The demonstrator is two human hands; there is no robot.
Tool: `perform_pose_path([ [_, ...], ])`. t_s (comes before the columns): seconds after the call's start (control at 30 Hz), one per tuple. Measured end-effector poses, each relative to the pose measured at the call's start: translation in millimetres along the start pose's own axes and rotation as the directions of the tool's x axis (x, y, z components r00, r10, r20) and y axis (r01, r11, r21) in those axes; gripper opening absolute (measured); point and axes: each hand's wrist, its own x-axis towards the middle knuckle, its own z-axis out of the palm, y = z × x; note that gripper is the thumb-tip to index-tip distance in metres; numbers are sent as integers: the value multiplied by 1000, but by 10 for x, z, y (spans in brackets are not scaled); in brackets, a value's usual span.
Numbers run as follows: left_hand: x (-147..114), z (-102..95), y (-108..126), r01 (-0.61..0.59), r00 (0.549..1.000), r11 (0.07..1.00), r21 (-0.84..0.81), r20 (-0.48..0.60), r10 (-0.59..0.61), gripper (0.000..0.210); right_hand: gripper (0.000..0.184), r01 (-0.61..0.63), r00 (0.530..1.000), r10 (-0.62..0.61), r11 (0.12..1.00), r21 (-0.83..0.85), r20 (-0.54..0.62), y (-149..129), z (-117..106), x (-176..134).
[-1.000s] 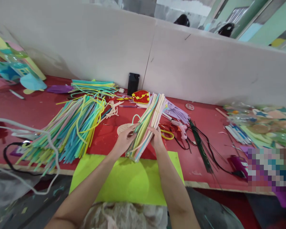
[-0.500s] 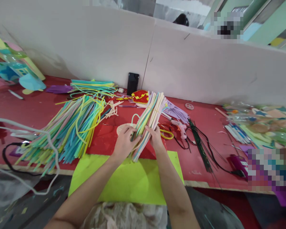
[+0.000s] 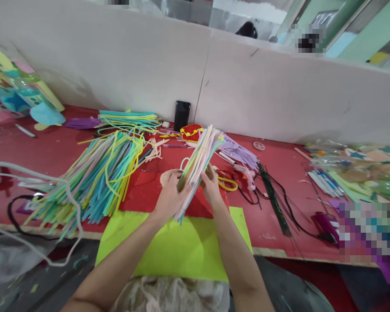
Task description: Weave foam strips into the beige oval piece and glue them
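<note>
A slanting bundle of pastel pipe cleaners [image 3: 202,152], in pink, cream, yellow, green and blue, is held up over the middle of the table. My left hand [image 3: 169,193] wraps round its lower left side, thumb across the front. On the right side, my right hand [image 3: 212,185] grips the bundle, with some fingers hidden behind it. Beneath the hands lie a red sheet [image 3: 139,190] and a lime-green sheet [image 3: 169,247] at the table's front edge. A round woven piece [image 3: 165,177] is partly covered by my left hand.
A large pile of coloured pipe cleaners [image 3: 97,173] spreads to the left, near a white cable [image 3: 74,203]. A phone [image 3: 182,115] leans on the wall. To the right are purple pipe cleaners [image 3: 240,151], a pink glue gun [image 3: 248,177], dark green stems [image 3: 273,199] and white-and-blue sticks [image 3: 325,184].
The bundle has turned in my hands, so more pink and cream stems face me and its blue ones now lie along the right edge. My right hand's fingers have shifted behind it.
</note>
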Motion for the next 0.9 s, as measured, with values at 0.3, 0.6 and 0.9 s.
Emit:
perform_pose_path([
  [0.3,27,-11,73,36,997,997,-66,77,-31,42,46,24,999,-25,1000,13,44,-36,10,-24],
  [0.6,152,-118,-137,274,955,816,-508,242,-171,37,57,-22,988,16,999,38,152,-130,0,-33],
  [0.9,112,-138,-82,278,952,854,-439,246,-183,39,50,8,988,-9,1000,7,152,-80,-39,-4],
])
